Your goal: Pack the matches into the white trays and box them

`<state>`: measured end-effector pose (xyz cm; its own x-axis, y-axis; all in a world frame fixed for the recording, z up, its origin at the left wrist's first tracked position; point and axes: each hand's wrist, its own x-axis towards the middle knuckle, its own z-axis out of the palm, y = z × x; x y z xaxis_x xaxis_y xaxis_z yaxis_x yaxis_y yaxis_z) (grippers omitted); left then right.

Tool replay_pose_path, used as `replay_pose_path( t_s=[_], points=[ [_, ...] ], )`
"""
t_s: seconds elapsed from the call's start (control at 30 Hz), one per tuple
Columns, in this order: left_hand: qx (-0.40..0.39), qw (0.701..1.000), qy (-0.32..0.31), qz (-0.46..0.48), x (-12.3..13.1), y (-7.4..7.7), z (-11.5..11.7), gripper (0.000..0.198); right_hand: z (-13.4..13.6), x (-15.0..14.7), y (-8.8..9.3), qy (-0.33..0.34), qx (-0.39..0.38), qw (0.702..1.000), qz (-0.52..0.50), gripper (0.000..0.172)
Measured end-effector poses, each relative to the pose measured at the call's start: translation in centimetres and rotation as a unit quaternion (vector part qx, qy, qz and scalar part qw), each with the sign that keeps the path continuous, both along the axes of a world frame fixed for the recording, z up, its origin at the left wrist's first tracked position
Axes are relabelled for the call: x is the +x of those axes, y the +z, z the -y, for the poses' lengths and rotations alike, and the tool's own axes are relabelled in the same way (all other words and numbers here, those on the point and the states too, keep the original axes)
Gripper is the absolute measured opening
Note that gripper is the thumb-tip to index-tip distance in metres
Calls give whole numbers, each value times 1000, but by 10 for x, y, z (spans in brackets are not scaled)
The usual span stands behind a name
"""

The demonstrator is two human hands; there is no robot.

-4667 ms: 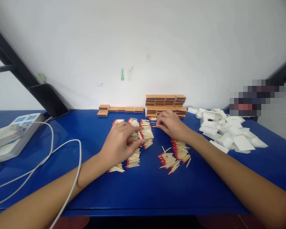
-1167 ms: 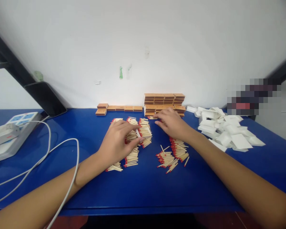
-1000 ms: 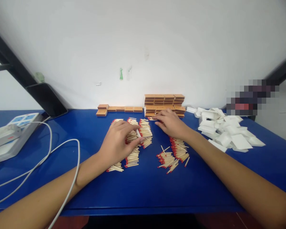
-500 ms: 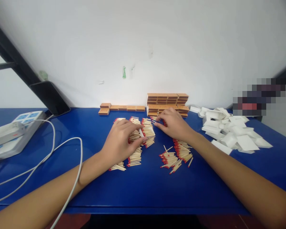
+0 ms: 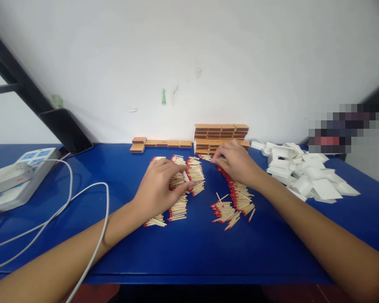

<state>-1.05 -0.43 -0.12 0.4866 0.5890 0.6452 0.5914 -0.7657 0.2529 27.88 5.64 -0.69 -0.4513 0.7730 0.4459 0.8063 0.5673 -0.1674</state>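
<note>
A blue tabletop (image 5: 183,248) runs back to a bare white wall (image 5: 208,63). Rows of matches (image 5: 180,206) lie at its middle. The left hand (image 5: 159,185) rests on them, its grip pinching a white tray (image 5: 185,176). The right hand (image 5: 240,164) has its grip pressed together on matches just before the stacked matchboxes (image 5: 221,131). White sleeves (image 5: 306,172) pile at the right, and a power strip (image 5: 15,176) sits at the left.

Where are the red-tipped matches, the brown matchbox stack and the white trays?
Red-tipped wooden matches (image 5: 228,209), head view, middle of loose pile.
Stack of brown cardboard matchboxes (image 5: 221,131), head view, front face.
Pile of white paper trays (image 5: 303,172), head view, heap's middle.
</note>
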Motion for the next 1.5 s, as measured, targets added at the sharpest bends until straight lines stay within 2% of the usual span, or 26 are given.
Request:
replay_pose_path(
  t_s=[0.2, 0.5, 0.9, 1.2, 1.5],
  points=[
    [-3, 1000, 2, 0, 1, 0, 0, 34, 30, -13, 22, 107, -3, 994, -32, 20],
    [-6, 999, -38, 6, 2, 1, 2, 34, 49, -38, 26, 146, -16, 988, -40, 14],
    [-4, 998, -56, 5, 5, 3, 3, 32, 50, -39, 22, 135, -57, 988, -46, 26],
    [10, 999, -35, 21, 0, 1, 1, 34, 50, -25, 28, 137, -82, 986, -45, 20],
    [0, 999, -49, 10, 4, 4, 4, 33, 54, -35, 24, 155, -60, 985, -51, 20]
  ],
)
